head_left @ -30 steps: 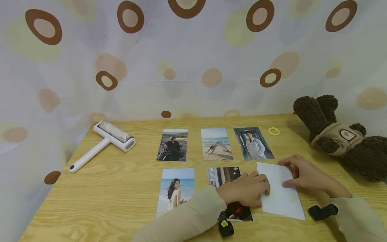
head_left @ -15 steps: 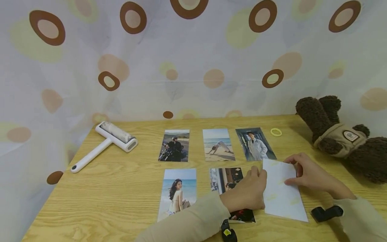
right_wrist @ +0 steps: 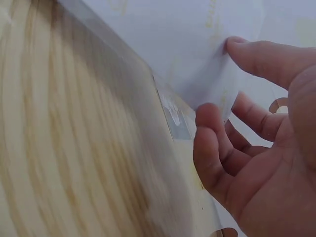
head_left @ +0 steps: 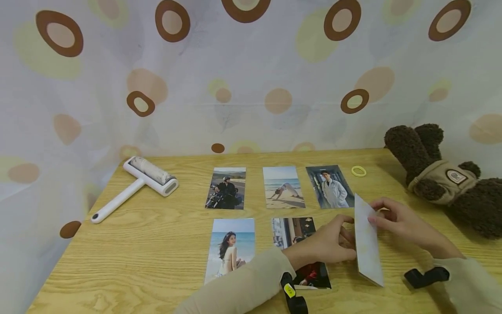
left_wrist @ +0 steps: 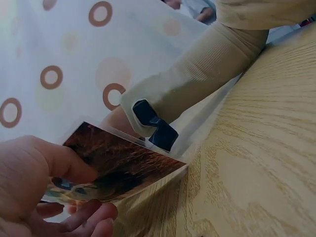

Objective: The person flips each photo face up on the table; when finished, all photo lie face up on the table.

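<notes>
My right hand (head_left: 404, 226) pinches a photo print (head_left: 366, 244) by its right edge, thumb on the white back (right_wrist: 182, 44). The print stands tilted up on its long edge, white side toward the right. In the left wrist view its picture side (left_wrist: 128, 168) shows dark brown tones. Close against that side is my left hand (head_left: 327, 242), its thumb (left_wrist: 74, 168) and fingers spread apart in front of the picture. Beneath my left forearm and hand lies another photo (head_left: 288, 233), partly hidden, with a dark, red-toned scene.
Farther back lie a motorcyclist photo (head_left: 225, 188), a beach yoga photo (head_left: 283, 187) and a doctor photo (head_left: 330, 186). A seaside woman photo (head_left: 231, 246) is partly under my left sleeve. A white lint roller (head_left: 133, 187), yellow ring (head_left: 358, 171) and brown teddy bear (head_left: 443, 179) sit around them.
The print has gone from lying nearly flat, white side up, to standing steeply, its left edge raised. My left hand has turned, its fingers now spread by the picture side.
</notes>
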`<state>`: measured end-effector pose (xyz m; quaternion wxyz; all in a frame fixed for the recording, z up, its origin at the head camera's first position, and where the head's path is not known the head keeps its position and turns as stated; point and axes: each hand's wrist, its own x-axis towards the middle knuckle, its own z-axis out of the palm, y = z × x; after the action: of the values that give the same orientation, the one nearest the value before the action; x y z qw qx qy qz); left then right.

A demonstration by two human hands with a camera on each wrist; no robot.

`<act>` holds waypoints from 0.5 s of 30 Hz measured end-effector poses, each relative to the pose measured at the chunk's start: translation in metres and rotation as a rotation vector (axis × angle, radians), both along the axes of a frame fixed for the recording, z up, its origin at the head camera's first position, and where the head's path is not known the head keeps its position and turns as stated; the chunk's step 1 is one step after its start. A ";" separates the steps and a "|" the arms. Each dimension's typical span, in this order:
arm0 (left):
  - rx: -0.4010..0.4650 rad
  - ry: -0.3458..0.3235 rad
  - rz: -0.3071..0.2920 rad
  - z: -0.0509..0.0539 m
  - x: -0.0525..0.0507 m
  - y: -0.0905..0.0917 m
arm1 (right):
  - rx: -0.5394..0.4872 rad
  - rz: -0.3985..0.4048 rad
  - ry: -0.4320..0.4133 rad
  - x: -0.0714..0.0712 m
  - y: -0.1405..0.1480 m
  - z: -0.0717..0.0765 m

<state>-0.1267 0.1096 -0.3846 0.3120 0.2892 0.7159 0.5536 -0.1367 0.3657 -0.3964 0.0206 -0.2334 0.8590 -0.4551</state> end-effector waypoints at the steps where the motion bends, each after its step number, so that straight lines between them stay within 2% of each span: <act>1: 0.043 -0.029 -0.013 0.000 0.000 0.000 | -0.015 0.012 -0.014 0.000 -0.001 0.001; 3: 0.117 -0.072 -0.051 -0.001 -0.001 0.001 | -0.043 0.030 -0.039 0.000 -0.003 0.003; 5: 0.155 -0.096 -0.078 0.000 -0.001 0.001 | -0.046 0.025 -0.038 0.001 -0.004 0.003; 8: 0.152 -0.077 -0.108 0.001 -0.002 0.001 | -0.046 0.001 -0.020 0.001 -0.006 0.001; 10: 0.136 -0.040 -0.132 0.002 -0.003 0.001 | -0.050 -0.016 -0.010 0.002 -0.006 -0.002; 12: 0.116 0.031 -0.159 0.001 -0.003 0.002 | -0.083 -0.012 -0.026 0.002 -0.006 -0.005; 15: 0.087 0.161 -0.186 0.000 -0.003 0.002 | -0.233 0.066 -0.113 0.002 -0.006 -0.006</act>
<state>-0.1298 0.1116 -0.3847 0.2908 0.4110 0.6840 0.5278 -0.1348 0.3599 -0.4024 0.0568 -0.2362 0.7896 -0.5635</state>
